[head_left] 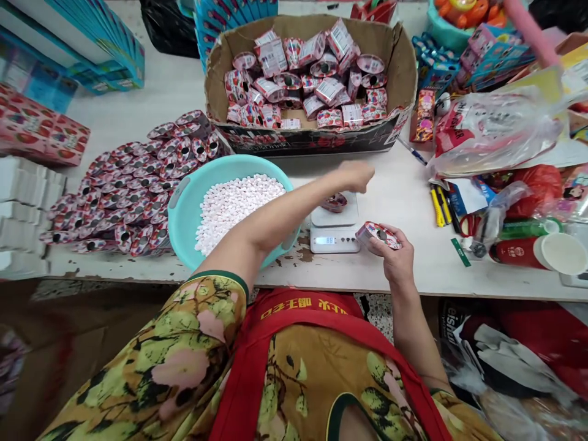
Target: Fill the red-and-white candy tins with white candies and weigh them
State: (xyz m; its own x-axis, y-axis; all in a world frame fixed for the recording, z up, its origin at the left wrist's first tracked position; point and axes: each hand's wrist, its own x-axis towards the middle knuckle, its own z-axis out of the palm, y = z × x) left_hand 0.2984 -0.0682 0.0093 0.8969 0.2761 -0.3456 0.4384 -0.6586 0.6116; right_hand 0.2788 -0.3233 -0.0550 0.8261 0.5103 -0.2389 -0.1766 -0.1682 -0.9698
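Carton (275,142) of packets (328,90) sits toward the worktop's (395,180) far edge; teal tub (177,229) of white pellets (234,205) is at the near edge, left arm (275,217) blocking part. Held packet (369,233) is red-and-white with a dark round hole, right of the scale (335,241). Right hand (399,254) pinches it; left hand (358,176) is curled, grip unclear.

On a worktable (395,190), a basin (187,211) of tablets (239,199) sits between heaped packets (124,196), left, and a scale (334,241), right, a carton (316,142) of more packets (329,90) behind. What appears to be another packet (334,203) lies half-hidden on the scale; a plastic bag (496,125) and a cup (519,251) lie farther right.
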